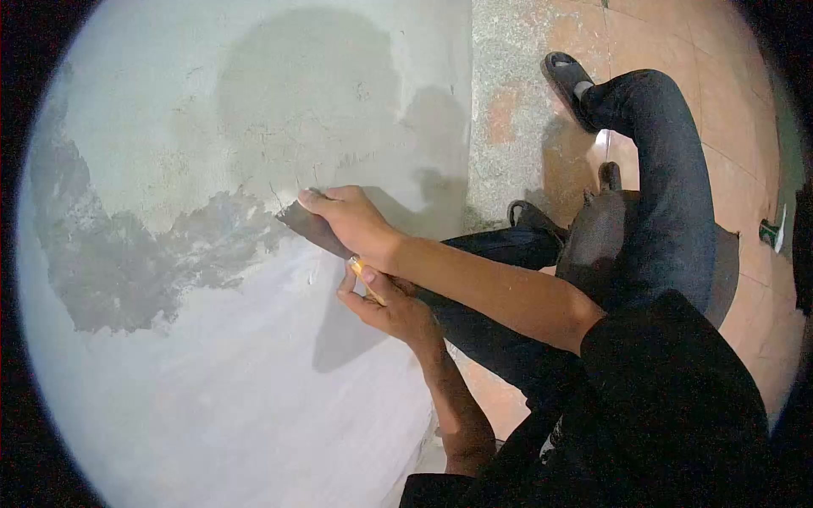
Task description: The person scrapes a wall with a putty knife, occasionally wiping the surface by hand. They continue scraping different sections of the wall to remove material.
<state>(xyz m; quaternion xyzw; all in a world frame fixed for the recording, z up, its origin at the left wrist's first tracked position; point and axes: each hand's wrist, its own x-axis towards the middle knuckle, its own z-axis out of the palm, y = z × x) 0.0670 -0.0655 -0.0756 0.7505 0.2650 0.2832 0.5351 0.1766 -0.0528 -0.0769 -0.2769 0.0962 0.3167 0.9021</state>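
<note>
A putty knife with a wide dark blade (315, 229) and a yellow handle (373, 289) lies slanted at the wall, its blade edge at the border of a grey patch. My left hand (394, 313) is closed around the handle, the yellow showing between the fingers. Above it, my right hand (360, 224) grips the blade along its upper side, thumb near the front corner. The fingers behind the blade are hidden. Rough darker grey plaster (127, 254) runs left from the blade, between greenish-grey wall (152, 127) and a whiter smooth area (229, 389).
Fine cracks mark the wall above the blade. A speckled, worn strip (508, 110) borders the orange tiled floor (728, 152). My bent legs in dark trousers (669, 161) and a dark sandal (567, 85) are to the right. Shadows fall across the wall.
</note>
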